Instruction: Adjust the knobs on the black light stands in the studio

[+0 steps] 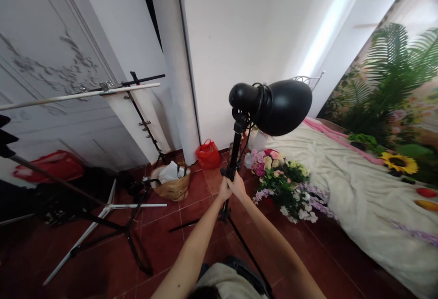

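Note:
In front of me stands a black light stand (235, 152) that carries a black studio lamp (284, 107) with a wide reflector and a coiled cord around its neck. Both of my hands grip the pole just below a clamp knob. My left hand (225, 190) is wrapped round the pole. Close beside it, my right hand (237, 186) is closed on the same pole, the two nearly touching. The stand's legs spread on the floor below, partly hidden by my arms and body.
Artificial flowers (273, 167) sit right of the stand, beside a platform draped in cream cloth (308, 153) with a sunflower (399, 162). A red bag (208, 154) and a woven basket (174, 187) stand ahead. More tripods, one with white legs (137, 206), occupy the left.

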